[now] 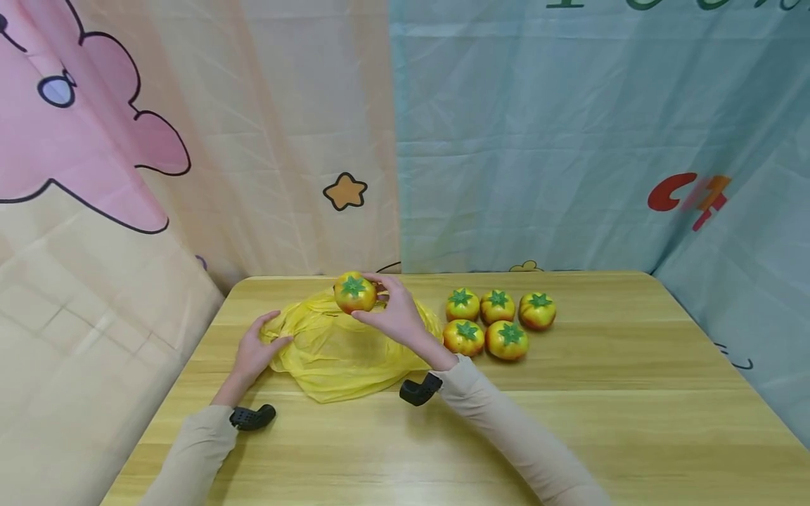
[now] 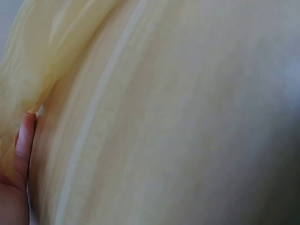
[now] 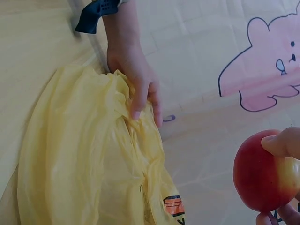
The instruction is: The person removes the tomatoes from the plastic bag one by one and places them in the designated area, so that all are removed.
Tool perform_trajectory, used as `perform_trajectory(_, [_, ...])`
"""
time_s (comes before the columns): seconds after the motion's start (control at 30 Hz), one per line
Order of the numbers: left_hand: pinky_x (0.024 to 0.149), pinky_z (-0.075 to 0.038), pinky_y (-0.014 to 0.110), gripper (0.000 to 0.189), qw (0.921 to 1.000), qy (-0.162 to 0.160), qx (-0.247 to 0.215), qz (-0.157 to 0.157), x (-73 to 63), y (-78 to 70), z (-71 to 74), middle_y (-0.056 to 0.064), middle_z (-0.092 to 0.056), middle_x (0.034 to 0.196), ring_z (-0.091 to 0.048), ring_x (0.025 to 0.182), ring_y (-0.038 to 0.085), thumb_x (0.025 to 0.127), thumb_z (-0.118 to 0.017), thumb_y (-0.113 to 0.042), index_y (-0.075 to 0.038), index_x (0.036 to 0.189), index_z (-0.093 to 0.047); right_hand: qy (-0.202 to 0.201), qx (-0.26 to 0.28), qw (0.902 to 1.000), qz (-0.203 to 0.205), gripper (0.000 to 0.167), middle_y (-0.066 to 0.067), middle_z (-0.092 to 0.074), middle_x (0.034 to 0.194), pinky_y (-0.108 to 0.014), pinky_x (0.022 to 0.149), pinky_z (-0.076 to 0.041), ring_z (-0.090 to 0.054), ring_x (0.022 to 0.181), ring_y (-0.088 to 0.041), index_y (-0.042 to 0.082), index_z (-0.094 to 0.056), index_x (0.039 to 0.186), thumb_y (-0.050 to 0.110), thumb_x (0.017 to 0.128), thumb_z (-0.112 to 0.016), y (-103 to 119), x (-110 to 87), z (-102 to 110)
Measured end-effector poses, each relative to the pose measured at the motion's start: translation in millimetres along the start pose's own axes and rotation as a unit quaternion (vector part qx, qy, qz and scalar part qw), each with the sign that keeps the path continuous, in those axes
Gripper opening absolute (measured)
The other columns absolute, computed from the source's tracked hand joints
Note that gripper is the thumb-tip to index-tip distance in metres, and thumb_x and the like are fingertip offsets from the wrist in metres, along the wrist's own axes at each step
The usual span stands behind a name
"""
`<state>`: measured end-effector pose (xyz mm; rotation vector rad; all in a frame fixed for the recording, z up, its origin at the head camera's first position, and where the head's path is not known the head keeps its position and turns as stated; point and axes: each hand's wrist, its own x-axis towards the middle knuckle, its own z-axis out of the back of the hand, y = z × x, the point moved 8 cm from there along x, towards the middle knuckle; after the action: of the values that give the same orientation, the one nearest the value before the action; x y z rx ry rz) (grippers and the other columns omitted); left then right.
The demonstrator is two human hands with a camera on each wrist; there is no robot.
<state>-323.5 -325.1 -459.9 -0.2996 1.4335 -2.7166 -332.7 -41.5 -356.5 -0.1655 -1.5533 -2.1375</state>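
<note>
A yellow plastic bag point(image 1: 329, 351) lies crumpled on the left half of the table, its opening upward. My left hand point(image 1: 254, 351) holds the bag's left edge, thumb and fingers on either side of it; the right wrist view shows this left hand point(image 3: 133, 77) at the rim. Above the bag, my right hand point(image 1: 401, 316) grips a toy tomato point(image 1: 354, 292), yellow and red with a green star-shaped top. The red underside of that tomato point(image 3: 258, 173) shows in the right wrist view. Bag film point(image 2: 154, 117) fills most of the left wrist view.
Several more toy tomatoes point(image 1: 496, 307) stand in two rows right of the bag. They rest on a wooden table point(image 1: 607, 422). Behind the table hangs a printed curtain point(image 1: 506, 140). A black wrist camera point(image 1: 420, 390) sits on the right wrist, another camera point(image 1: 253, 417) on the left.
</note>
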Motion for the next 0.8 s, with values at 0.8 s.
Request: perform_trajectory(0.8, [0.115, -0.024, 0.056, 0.066, 0.9999, 0.009, 0.01, 0.002, 3.2, 2.2, -2.2, 0.026, -0.032, 0.151, -0.027, 0.14, 0.043, 0.088, -0.068, -0.017, -0.003, 0.144, -0.038, -0.027, -0.05, 0.9984, 0.003, 0.064, -0.012, -0.052, 0.13, -0.044, 0.096, -0.051, -0.055, 0.11, -0.028, 0.01, -0.053, 0.133, 0.012, 0.076, -0.081, -10.8, -24.9, 56.5])
